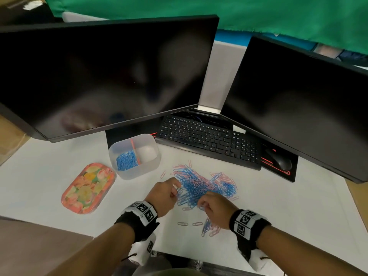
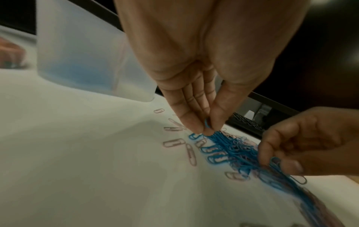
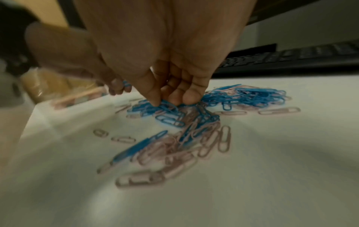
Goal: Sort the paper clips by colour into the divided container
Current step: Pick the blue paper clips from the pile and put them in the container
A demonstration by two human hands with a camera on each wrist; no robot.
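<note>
On desk [image 1: 278, 216]: 2 dark monitors, left [image 1: 103, 76] and right [image 1: 298, 100], both cut off at frame edges, hiding part of keyboard [image 1: 209, 140]; key legends too small to read. Mouse [image 1: 280, 160] sits under right monitor. Flowered lid [image 1: 87, 188] lies beside divided container [image 1: 137, 172]: 2 compartments, blue clips in left one, right one's contents not clear. Clip pile [image 1: 201, 188], blue and pink mixed, too tangled to count; approx. 2 loose pink clips near front edge. Left hand [image 2: 194, 107] pinches blue clips betw. thumb and fingers at pile's left edge. Right hand [image 3: 170, 86] has fingertips bunched on blue clips; wrist views blurred.
</note>
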